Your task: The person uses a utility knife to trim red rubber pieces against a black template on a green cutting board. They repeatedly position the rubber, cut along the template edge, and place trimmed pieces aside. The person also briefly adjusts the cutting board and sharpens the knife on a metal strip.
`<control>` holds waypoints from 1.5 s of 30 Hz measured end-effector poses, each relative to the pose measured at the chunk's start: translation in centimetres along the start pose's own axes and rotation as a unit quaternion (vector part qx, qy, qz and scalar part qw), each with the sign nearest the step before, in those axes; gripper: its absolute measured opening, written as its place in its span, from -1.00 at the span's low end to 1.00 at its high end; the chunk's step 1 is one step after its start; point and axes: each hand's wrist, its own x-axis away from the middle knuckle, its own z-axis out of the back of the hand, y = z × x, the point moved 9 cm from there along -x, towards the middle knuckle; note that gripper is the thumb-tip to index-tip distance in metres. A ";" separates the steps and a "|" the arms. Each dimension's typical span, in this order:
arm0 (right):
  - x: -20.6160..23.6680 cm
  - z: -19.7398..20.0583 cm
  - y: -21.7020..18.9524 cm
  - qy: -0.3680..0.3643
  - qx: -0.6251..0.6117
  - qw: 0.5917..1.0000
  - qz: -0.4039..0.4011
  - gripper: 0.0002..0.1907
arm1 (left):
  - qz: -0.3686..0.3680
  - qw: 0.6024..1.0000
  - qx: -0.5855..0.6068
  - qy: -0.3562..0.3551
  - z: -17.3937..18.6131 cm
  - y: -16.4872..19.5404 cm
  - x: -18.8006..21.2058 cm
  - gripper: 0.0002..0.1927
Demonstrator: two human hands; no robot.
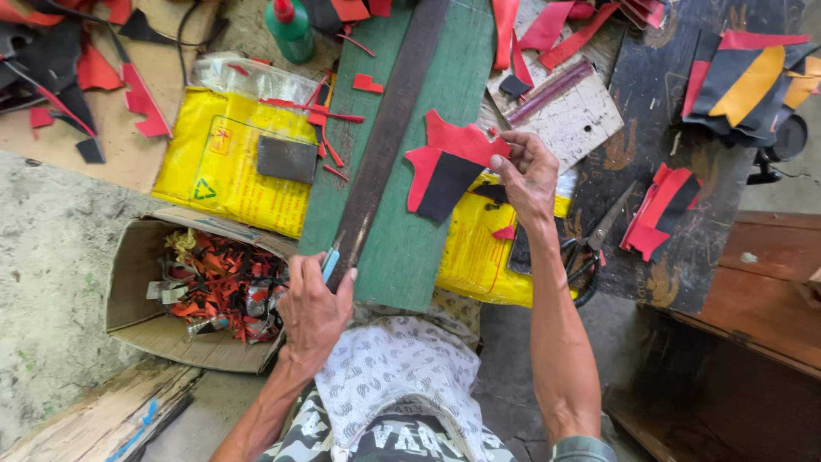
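- The dark worn desk fills the right side of the view, and a brown wooden bench sits just beside it at the far right.
- A green board runs up the middle, tilted slightly, with a long dark strop-like strip lying along it from top to bottom.
- Under the board lie yellow plastic sacks, one to the left and one poking out at the right edge.
- Down at the left, an open cardboard box sits on the concrete floor, full of red, orange and black offcuts.
- On the lap at the bottom there's a white patterned cloth.
- At the upper right, a stack of red, black and yellow cut pieces rests on the desk; a smaller red and black stack lies lower down.
- Here's the piece in play: a red and black cut piece on the green board, right of the dark strip.
- The right hand pinches its upper right edge, fingers closed on the red part.
- The left hand sits at the near end of the board, fingers wrapped round a small knife with a light blue handle, blade tip touching the dark strip.
- A green bottle with a red cap stands at the top.
- A grey flat block lies on the left yellow sack.
- Black-handled scissors lie on the desk just right of the right wrist.
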 end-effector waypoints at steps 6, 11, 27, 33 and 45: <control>0.2 -0.1 -0.4 -0.012 -0.002 1.000 0.009 -0.61 | 0.009 0.999 -0.013 -0.030 0.2 -0.7 -1.4 -0.46; 0.3 -0.2 -0.4 -0.014 -0.006 1.000 0.004 -0.60 | 0.069 0.990 0.062 -0.110 0.2 -2.0 -2.4 -0.51; -3.2 -5.8 -3.1 -0.011 0.096 0.995 0.026 -0.71 | 0.132 0.942 0.256 -0.174 -3.7 -2.1 1.2 -0.62; -3.2 -6.0 -2.9 -0.029 0.088 0.994 0.053 -0.72 | 0.127 0.926 0.313 -0.169 -3.9 -1.9 1.1 -0.58; -3.7 -5.7 -1.5 -0.057 0.026 0.998 0.012 -0.71 | 0.159 0.912 0.322 -0.201 -4.7 -2.7 1.3 -0.58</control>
